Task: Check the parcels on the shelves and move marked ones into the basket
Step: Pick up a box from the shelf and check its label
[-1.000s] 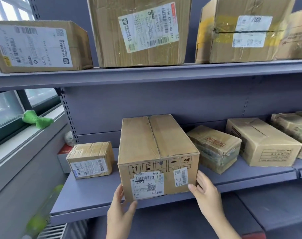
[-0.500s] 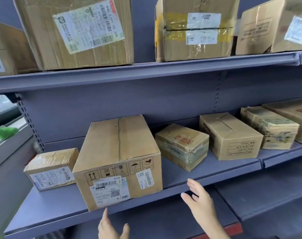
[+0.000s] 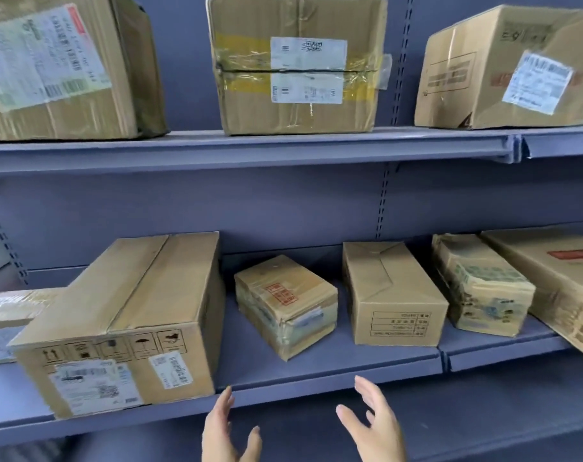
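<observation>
Blue-grey metal shelving (image 3: 283, 146) with a slotted back panel (image 3: 381, 201) fills the evenly lit view.

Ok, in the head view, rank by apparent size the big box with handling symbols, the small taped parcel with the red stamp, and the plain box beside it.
1. Box with handling symbols, clearly largest.
2. Plain box.
3. Red-stamped parcel, though close to the plain box, so unsure.

On the lower shelf (image 3: 316, 371), left to right: small parcel (image 3: 7, 315) at 9 o'clock, touching the large box (image 3: 127, 315); taped parcel (image 3: 283, 301) at centre, angled; upright box (image 3: 390, 295) at 3 o'clock, then two more parcels. On the upper shelf (image 3: 250, 145), three boxes across 10 to 2 o'clock. Below the lower shelf's front edge, at 6 o'clock, left hand (image 3: 227, 431) beside right hand (image 3: 373, 425), apart.
</observation>
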Tool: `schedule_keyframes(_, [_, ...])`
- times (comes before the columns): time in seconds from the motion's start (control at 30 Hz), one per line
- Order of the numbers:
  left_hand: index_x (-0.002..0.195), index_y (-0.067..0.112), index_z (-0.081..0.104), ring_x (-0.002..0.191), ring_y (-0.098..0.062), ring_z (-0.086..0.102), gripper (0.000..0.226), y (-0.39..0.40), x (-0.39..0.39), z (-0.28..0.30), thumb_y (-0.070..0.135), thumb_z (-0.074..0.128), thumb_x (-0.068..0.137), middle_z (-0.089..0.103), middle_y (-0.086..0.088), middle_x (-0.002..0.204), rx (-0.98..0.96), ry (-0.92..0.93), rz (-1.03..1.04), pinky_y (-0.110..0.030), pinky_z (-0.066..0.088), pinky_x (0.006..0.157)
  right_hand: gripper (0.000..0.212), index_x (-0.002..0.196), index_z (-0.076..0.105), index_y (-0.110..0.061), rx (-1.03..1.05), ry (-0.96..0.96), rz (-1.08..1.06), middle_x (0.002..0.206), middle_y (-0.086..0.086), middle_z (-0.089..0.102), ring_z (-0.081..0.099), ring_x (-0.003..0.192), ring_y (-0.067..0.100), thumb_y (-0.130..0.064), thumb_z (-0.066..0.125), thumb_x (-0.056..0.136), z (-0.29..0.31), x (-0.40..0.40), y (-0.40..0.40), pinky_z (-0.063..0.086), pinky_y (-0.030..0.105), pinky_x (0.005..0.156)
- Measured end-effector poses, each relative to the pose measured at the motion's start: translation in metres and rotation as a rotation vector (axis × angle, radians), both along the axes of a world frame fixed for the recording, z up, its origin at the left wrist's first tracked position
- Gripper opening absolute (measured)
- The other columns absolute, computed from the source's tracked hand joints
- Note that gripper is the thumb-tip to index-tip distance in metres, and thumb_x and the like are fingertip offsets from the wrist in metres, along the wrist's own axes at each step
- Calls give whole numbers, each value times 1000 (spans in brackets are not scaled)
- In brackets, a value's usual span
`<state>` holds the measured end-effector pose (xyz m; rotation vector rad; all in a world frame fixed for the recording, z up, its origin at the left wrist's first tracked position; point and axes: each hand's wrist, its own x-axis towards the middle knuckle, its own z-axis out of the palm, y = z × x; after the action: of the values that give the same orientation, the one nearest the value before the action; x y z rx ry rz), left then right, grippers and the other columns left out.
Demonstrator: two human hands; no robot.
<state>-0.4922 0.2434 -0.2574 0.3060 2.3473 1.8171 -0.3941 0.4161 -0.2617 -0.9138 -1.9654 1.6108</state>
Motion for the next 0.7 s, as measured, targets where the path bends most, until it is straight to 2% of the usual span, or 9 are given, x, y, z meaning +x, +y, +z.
schedule_keyframes(0.07, [132, 4, 42, 128, -32, 43, 97, 0, 0, 4, 32, 66, 42, 51, -20, 130, -5, -2, 22, -44, 37, 101, 49, 112, 47, -39, 26, -5, 37, 119, -12, 52, 44, 118, 7, -17, 71, 76, 5, -12, 6, 32, 28, 106])
schedule_keyframes(0.1, [130, 5, 43, 127, -31, 44, 96, 0, 1, 7, 32, 65, 41, 52, -19, 127, 4, -3, 43, -42, 38, 98, 50, 114, 46, -40, 42, -1, 66, 122, -13, 49, 42, 119, 6, -19, 71, 76, 9, -19, 8, 32, 28, 106])
schedule_keyframes(0.17, [126, 15, 45, 123, -23, 46, 76, 6, 3, 15, 15, 70, 54, 52, -10, 122, 14, 43, 64, -33, 38, 94, 53, 122, 42, -39, 77, 7, 138, 130, -13, 43, 37, 124, 6, -24, 69, 79, 18, -36, 12, 31, 29, 109])
schedule_keyframes(0.23, [126, 25, 41, 120, -12, 43, 66, 20, -2, 27, 2, 69, 71, 47, 3, 122, -1, 148, 34, -29, 38, 96, 61, 134, 36, -32, 111, -4, 159, 140, -8, 36, 31, 134, 14, -29, 67, 81, 29, -55, 19, 30, 34, 111])
schedule_keyframes(0.33, [139, 22, 28, 128, -8, 32, 66, 44, -25, 43, 11, 62, 83, 31, 14, 129, -68, 239, -58, -34, 34, 107, 74, 144, 24, -24, 191, -17, 101, 152, -2, 26, 26, 140, 19, -33, 65, 83, 47, -83, 35, 28, 37, 112])
schedule_keyframes(0.4, [141, 22, 24, 131, -13, 29, 66, 62, -43, 51, 17, 59, 85, 29, 12, 134, -95, 186, -85, -36, 32, 109, 77, 147, 18, -19, 222, -11, 89, 154, 2, 23, 24, 141, 20, -32, 62, 86, 58, -98, 47, 25, 36, 113])
schedule_keyframes(0.47, [141, 19, 23, 133, -22, 28, 65, 79, -55, 55, 20, 56, 84, 27, 0, 143, -182, 114, -108, -36, 29, 110, 79, 148, 12, -15, 228, -12, 97, 155, 5, 19, 21, 142, 21, -31, 59, 88, 64, -110, 59, 22, 35, 112])
schedule_keyframes(0.53, [142, 17, 20, 133, -27, 27, 68, 92, -61, 55, 22, 55, 84, 24, -6, 146, -260, 57, -139, -34, 25, 110, 80, 148, 10, -14, 162, -25, 105, 155, 7, 20, 22, 141, 23, -30, 60, 88, 66, -119, 66, 23, 34, 111])
schedule_keyframes(0.7, [145, 19, 16, 131, -28, 30, 72, 104, -68, 41, 16, 52, 82, 29, -10, 144, -141, -60, -134, -40, 29, 111, 75, 145, 24, -16, 18, -27, 165, 148, 3, 35, 37, 132, 18, -21, 66, 83, 57, -118, 66, 32, 33, 108])
